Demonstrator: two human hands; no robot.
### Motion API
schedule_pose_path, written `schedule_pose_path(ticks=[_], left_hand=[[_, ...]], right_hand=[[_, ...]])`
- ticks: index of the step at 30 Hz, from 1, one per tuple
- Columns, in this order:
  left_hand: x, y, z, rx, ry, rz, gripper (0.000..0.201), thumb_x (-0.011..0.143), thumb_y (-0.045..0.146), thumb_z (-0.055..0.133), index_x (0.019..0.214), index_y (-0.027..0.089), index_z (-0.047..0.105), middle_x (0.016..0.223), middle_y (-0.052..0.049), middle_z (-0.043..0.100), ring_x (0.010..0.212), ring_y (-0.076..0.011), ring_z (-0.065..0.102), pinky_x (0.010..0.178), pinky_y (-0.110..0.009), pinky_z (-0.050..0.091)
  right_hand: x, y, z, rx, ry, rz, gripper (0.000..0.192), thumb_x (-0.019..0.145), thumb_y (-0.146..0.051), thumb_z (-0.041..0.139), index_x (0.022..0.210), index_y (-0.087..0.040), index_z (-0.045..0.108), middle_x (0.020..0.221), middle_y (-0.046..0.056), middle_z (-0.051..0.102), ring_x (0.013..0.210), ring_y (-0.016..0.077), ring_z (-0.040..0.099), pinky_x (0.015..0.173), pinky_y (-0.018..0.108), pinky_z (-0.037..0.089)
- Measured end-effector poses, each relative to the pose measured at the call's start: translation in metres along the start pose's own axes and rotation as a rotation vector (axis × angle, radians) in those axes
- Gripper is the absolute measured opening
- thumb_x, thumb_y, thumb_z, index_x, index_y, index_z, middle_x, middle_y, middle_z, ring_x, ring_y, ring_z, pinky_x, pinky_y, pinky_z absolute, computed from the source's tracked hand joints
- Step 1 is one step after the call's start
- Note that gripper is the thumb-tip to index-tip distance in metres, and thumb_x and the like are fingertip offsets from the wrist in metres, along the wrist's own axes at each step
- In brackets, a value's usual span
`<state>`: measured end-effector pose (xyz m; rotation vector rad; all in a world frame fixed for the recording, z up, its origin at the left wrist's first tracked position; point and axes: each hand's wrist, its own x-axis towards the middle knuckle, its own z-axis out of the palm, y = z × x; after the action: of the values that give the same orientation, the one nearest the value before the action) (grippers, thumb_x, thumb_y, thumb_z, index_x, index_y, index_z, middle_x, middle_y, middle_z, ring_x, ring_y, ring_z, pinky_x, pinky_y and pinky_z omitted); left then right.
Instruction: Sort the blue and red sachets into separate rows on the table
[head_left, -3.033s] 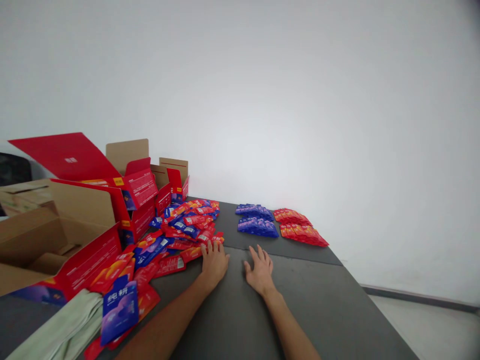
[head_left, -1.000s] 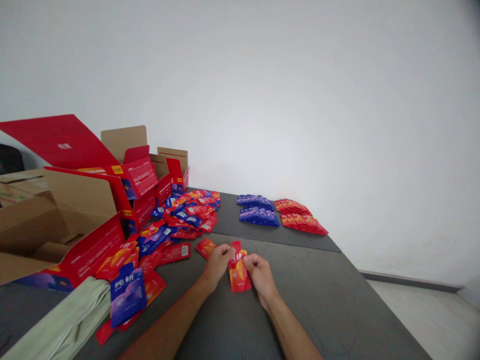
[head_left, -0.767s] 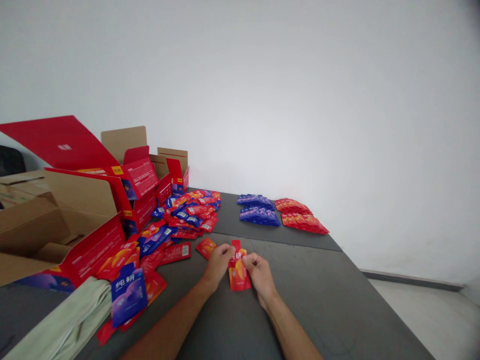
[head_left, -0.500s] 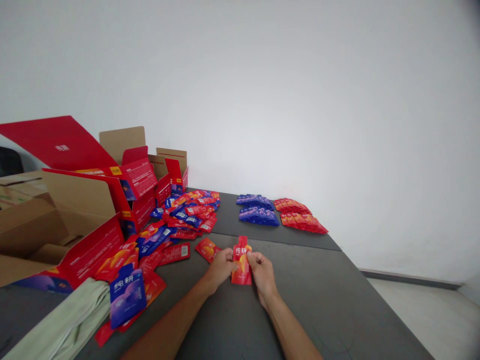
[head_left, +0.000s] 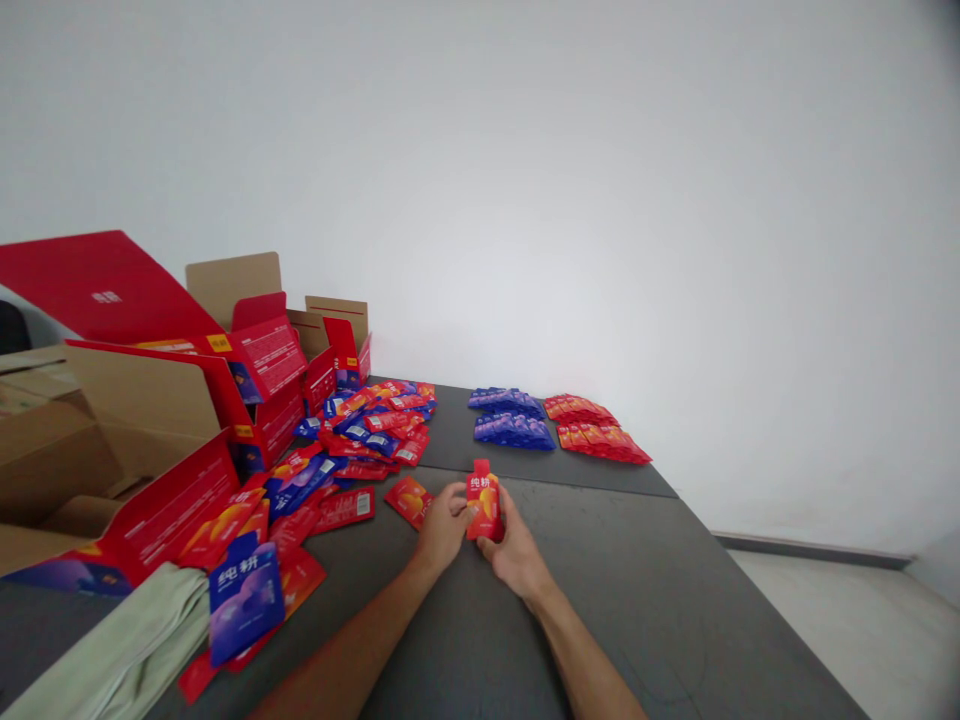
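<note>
A red pouch (head_left: 484, 497) with orange fruit printed on it stands upright between my two hands, over the middle of the table. My left hand (head_left: 445, 525) is closed on its left edge, thumb against the front. Fingers of my right hand (head_left: 517, 552) wrap round the right side and lower edge; some are hidden behind it. Another red pouch (head_left: 409, 500) lies on the table just left of my left hand. Farther left is a loose heap of red and blue pouches (head_left: 382, 425), and a blue pouch (head_left: 246, 600) rests nearer to me.
Open red cardboard boxes (head_left: 172, 500) stand along the left. Overlapping rows of blue pouches (head_left: 514, 430) and red pouches (head_left: 602, 442) lie at the back. A pale green cloth (head_left: 120, 645) lies front left. The dark table (head_left: 645, 600) ends on the right above the floor.
My right hand has shifted from the pouch's upper right side down to its lower right, fingers now round it. The pouch has risen slightly. The view has turned a little.
</note>
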<state>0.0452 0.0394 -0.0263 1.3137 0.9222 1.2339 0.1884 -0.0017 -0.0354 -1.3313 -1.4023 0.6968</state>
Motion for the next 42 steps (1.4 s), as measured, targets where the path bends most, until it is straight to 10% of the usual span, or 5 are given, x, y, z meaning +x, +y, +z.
schedule_pose_path(ticks=[8, 14, 22, 28, 42], left_hand=[[-0.005, 0.008, 0.008, 0.542, -0.203, 0.229, 0.049, 0.079, 0.012, 0.046, 0.124, 0.020, 0.062, 0.136, -0.007, 0.057, 0.126, -0.0202, 0.051, 0.110, -0.036, 0.036], [-0.017, 0.007, 0.013, 0.962, -0.312, 0.221, 0.054, 0.084, 0.021, 0.045, 0.138, 0.024, 0.050, 0.148, -0.007, 0.044, 0.133, -0.0279, 0.038, 0.106, -0.047, 0.032], [-0.025, 0.017, 0.016, 1.066, -0.369, 0.255, 0.053, 0.088, 0.025, 0.038, 0.141, 0.024, 0.046, 0.148, -0.006, 0.045, 0.136, -0.0298, 0.031, 0.106, -0.050, 0.026], [-0.019, 0.030, -0.002, 1.163, -0.306, 0.229, 0.064, 0.070, 0.008, 0.045, 0.132, 0.022, 0.055, 0.144, -0.007, 0.049, 0.141, -0.0270, 0.026, 0.110, -0.051, 0.020], [-0.005, 0.015, -0.040, 1.299, -0.178, 0.083, 0.061, 0.069, 0.006, 0.048, 0.127, 0.022, 0.057, 0.135, -0.010, 0.056, 0.129, -0.0278, 0.039, 0.106, -0.045, 0.024]], right_hand=[[0.012, 0.013, -0.011, -0.380, 0.023, -0.115, 0.072, 0.072, -0.011, 0.049, 0.143, -0.015, 0.039, 0.121, 0.012, 0.059, 0.112, 0.0225, 0.055, 0.102, 0.035, 0.040], [0.019, 0.018, -0.016, -0.610, 0.027, -0.085, 0.063, 0.077, -0.010, 0.046, 0.140, -0.009, 0.045, 0.123, 0.017, 0.059, 0.113, 0.0254, 0.052, 0.100, 0.034, 0.038], [0.009, -0.002, -0.015, -0.954, 0.095, -0.023, 0.050, 0.084, -0.022, 0.048, 0.133, -0.024, 0.055, 0.143, 0.012, 0.046, 0.122, 0.0359, 0.040, 0.091, 0.044, 0.037], [0.006, -0.003, -0.007, -0.912, -0.102, -0.139, 0.049, 0.091, -0.022, 0.037, 0.138, -0.024, 0.050, 0.149, 0.007, 0.042, 0.138, 0.0300, 0.029, 0.106, 0.049, 0.027], [0.009, 0.004, -0.020, -0.903, -0.102, -0.017, 0.053, 0.088, -0.019, 0.040, 0.140, -0.024, 0.046, 0.151, 0.010, 0.038, 0.142, 0.0291, 0.026, 0.108, 0.056, 0.023]])
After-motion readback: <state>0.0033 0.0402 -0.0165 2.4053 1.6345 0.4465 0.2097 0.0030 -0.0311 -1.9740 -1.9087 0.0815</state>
